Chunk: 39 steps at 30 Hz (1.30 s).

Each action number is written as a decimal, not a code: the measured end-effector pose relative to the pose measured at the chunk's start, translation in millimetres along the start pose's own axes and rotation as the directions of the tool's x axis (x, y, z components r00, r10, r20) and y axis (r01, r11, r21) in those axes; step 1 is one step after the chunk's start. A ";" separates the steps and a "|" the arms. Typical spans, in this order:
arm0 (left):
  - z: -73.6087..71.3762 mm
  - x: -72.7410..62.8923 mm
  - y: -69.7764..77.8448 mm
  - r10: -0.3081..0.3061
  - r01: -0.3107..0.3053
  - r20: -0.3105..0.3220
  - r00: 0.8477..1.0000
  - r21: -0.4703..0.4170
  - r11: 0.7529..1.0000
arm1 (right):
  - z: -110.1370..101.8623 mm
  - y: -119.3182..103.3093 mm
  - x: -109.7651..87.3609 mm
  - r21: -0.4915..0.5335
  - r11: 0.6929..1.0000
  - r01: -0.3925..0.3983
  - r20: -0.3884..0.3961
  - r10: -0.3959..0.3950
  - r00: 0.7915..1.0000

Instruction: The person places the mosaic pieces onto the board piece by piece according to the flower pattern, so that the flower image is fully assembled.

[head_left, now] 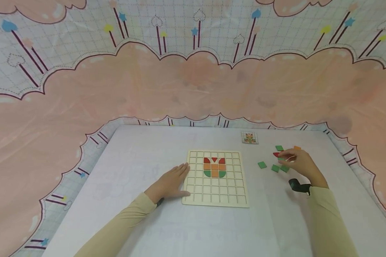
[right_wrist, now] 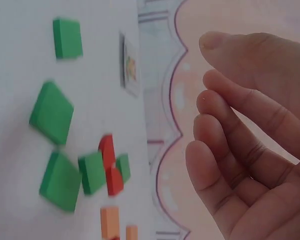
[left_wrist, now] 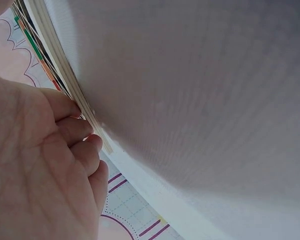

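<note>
My left hand [head_left: 170, 182] lies along the left edge of a pale gridded board [head_left: 233, 189], fingers extended and touching its side. In the left wrist view, the fingertips of that hand [left_wrist: 39, 150] meet the board's edge [left_wrist: 64, 65]. Red, orange and green tiles [head_left: 214, 167] form a tulip shape in the board's upper middle. My right hand [head_left: 299, 164] hovers over loose tiles on the right, fingers loosely bent, near a red tile [head_left: 276, 154]. In the right wrist view, nothing shows between the thumb and fingers of that hand [right_wrist: 255, 130].
Several green tiles [head_left: 262, 165] and an orange tile [head_left: 297, 147] lie around the right hand. A small pattern card [head_left: 250, 137] sits behind them. The white table [head_left: 141, 142] ends at a patterned peach curtain [head_left: 186, 89].
</note>
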<state>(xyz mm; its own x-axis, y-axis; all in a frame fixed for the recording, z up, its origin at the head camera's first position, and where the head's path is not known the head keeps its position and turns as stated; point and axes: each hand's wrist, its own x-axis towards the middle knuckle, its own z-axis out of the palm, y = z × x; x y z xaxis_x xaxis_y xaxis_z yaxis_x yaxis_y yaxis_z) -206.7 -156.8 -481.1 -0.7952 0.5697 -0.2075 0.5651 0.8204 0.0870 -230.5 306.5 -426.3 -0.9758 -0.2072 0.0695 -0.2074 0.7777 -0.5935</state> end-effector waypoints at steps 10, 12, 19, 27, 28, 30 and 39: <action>0.6 -0.5 -0.9 0.005 -0.005 0.000 1.000 0.003 1.000 | -17.8 37.8 -9.7 0.044 0.986 -0.161 -0.003 0.161 0.987; 0.7 -0.3 -1.1 0.002 -0.002 0.001 1.000 0.004 1.000 | -20.0 45.5 -9.5 0.043 0.982 -0.181 0.005 0.181 0.983; 0.8 0.0 -0.4 -0.008 0.008 0.004 1.000 0.014 1.000 | -21.6 68.7 -3.1 0.043 0.975 -0.220 0.037 0.218 0.975; 1.1 -0.5 0.1 -0.012 0.012 0.012 1.000 0.009 1.000 | -15.4 83.3 13.2 0.040 0.970 -0.240 0.085 0.236 0.968; 1.3 -0.6 0.0 -0.011 0.011 0.011 1.000 0.008 1.000 | -14.5 84.8 15.3 0.040 0.970 -0.240 0.089 0.236 0.968; 1.8 -0.5 -0.2 -0.008 0.008 0.007 1.000 0.008 1.000 | -13.0 87.0 19.1 0.041 0.967 -0.250 0.101 0.245 0.964; 2.0 -0.4 0.0 -0.004 0.004 -0.003 1.000 0.008 1.000 | -10.9 90.9 29.0 0.001 0.974 -0.226 0.138 0.224 0.965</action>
<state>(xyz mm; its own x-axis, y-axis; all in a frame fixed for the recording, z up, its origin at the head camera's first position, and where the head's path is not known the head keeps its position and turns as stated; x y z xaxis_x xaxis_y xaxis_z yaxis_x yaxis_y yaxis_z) -206.0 -157.2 -482.9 -0.7984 0.5662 -0.2048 0.5633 0.8226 0.0781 -278.4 377.7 -469.5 -0.9785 -0.1073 -0.1763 0.0190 0.8036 -0.5949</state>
